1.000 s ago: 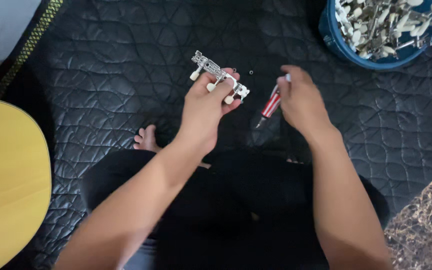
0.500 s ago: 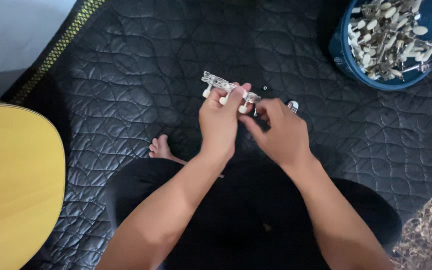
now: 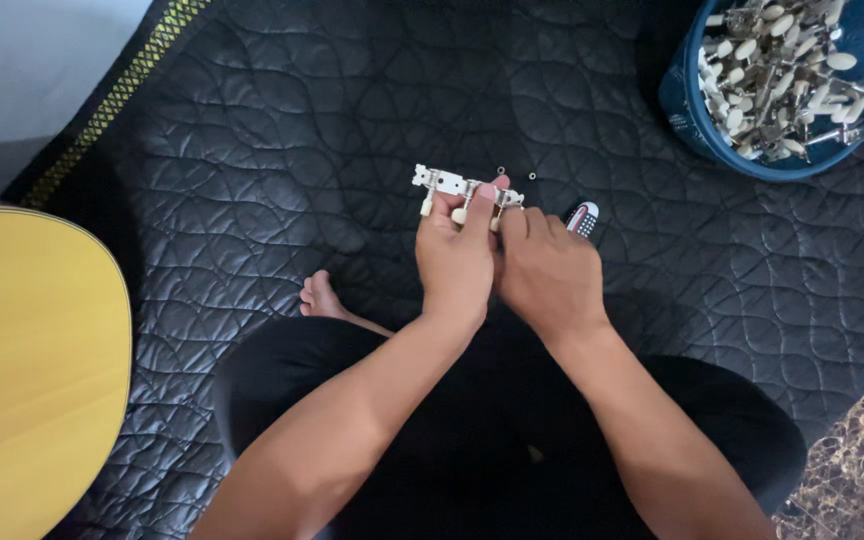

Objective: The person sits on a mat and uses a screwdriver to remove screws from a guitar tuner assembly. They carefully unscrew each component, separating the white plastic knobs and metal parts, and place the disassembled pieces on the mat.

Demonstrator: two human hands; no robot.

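My left hand (image 3: 455, 258) grips a metal strip of tuning pegs (image 3: 442, 185) with cream knobs, held level above the black quilted mat (image 3: 282, 130). My right hand (image 3: 549, 273) presses against the left one at the strip's right end and holds a screwdriver whose red, white and blue handle end (image 3: 583, 216) sticks out past the knuckles. The screwdriver's tip is hidden behind my fingers. Two small dark screws (image 3: 532, 176) lie on the mat just beyond the strip.
A blue bowl (image 3: 697, 125) filled with several more peg strips stands at the top right. A yellow guitar body (image 3: 27, 370) lies at the left edge. My black-clad legs and a bare foot (image 3: 318, 297) are below my hands. Dry grass shows at the bottom right.
My right hand has moved left from beside the peg strip until it meets my left hand at the strip's right end. The screwdriver has turned so only its handle end shows.
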